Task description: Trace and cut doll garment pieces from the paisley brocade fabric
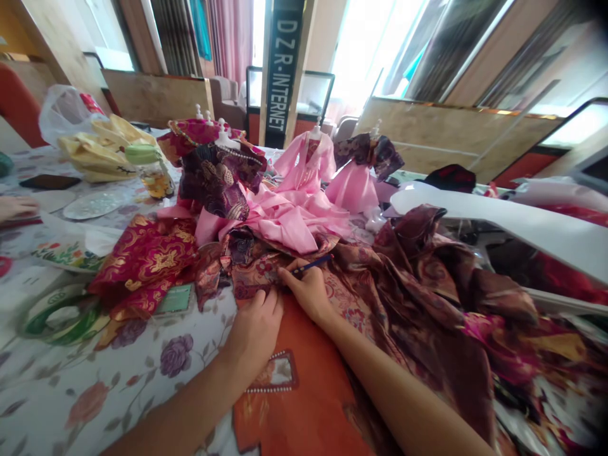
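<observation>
Right hand clenched on a blue pencil, tip down at the patterned cloth in lower centre; left hand presses that cloth, grip unclear; good, flat cloth keeps the pencil steady!

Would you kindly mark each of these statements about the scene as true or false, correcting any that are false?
1. The right hand holds a blue pencil. True.
2. The left hand grips scissors. False: it rests, holding nothing, on patterned red-brown fabric.
3. A pink gown stands on a small white dress form. True.
4. The tablecloth is plain white. False: it has a floral print.
5. Pearl-like beads trim the orange cloth. True.
</observation>
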Tool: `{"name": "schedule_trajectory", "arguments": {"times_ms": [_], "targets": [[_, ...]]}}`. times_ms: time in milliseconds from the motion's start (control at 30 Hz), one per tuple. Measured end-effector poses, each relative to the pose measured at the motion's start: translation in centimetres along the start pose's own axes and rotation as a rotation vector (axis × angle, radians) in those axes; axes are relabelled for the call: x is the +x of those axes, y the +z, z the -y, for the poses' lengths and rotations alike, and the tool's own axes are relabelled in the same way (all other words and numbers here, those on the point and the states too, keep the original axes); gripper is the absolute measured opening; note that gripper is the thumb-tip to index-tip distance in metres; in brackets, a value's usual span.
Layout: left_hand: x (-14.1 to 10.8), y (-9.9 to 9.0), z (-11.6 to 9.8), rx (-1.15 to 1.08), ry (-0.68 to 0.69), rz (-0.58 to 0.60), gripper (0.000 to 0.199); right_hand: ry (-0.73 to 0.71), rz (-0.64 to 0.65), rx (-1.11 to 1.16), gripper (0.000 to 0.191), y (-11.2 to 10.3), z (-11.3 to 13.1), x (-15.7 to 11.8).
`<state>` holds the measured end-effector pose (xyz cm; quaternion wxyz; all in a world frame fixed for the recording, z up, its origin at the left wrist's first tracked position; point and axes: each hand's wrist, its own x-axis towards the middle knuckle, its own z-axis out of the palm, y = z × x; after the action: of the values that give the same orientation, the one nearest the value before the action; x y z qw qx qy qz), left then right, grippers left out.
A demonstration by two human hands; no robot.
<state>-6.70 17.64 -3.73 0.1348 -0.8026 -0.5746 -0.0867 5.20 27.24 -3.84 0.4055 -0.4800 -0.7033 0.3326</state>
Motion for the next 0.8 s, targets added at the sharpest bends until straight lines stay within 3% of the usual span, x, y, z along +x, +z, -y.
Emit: {"name": "schedule_trajectory", "arguments": {"times_ms": [200,400,800], "targets": [[0.12,-0.1,-0.09,-0.014,-0.01,0.005,0.035,-0.022,0.048,-0.051,0.02,0.14,0.28,-0.01],[0.08,-0.41,-0.14,-0.016,-0.016,0.005,0.035,-0.003,-0.041,-0.12,0.017,0.02,0.22,-0.14],[0.14,-0.61,-0.15,-0.015,-0.019,0.017,0.036,-0.002,-0.052,-0.191,0.019,-0.04,0.54,-0.4]]}}
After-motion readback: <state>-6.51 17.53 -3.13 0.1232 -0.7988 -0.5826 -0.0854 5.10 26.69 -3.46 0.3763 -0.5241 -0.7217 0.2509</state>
